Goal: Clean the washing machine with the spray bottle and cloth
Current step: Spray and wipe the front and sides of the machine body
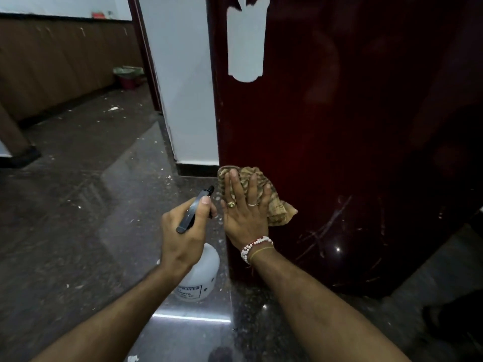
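Head view gives us both forearms reaching forward toward the washing machine [339, 126], a dark maroon glossy cabinet that fills the right side of the frame. Our right hand [243, 212] lies flat with its fingers straight and slightly spread, pressing the cloth [277, 205] against the lower left part of the machine's panel, close to its left edge. The cloth is tan with darker stripes, bunched under the fingers, and one corner sticks out to the right of the palm. We see two rings on that hand and a beaded bracelet [254, 245] at the wrist.

Our left hand [183, 231] is just beside the right one, its fingers curled round the black trigger head of the spray bottle [201, 273], thumb lying along the top, nozzle aimed up and toward the machine. The bottle's white body hangs below the hand over the floor [78, 205]; we cannot tell whether its base touches the floor.

Pale scratches [334, 226] mark the panel to the right of the cloth, and a white patch [245, 43] sits high on it. Left of the machine stands a white wall [183, 87]. The floor is dark polished stone flecked with pale bits, and far back a bin with a green liner [128, 77] stands by a brown wall.
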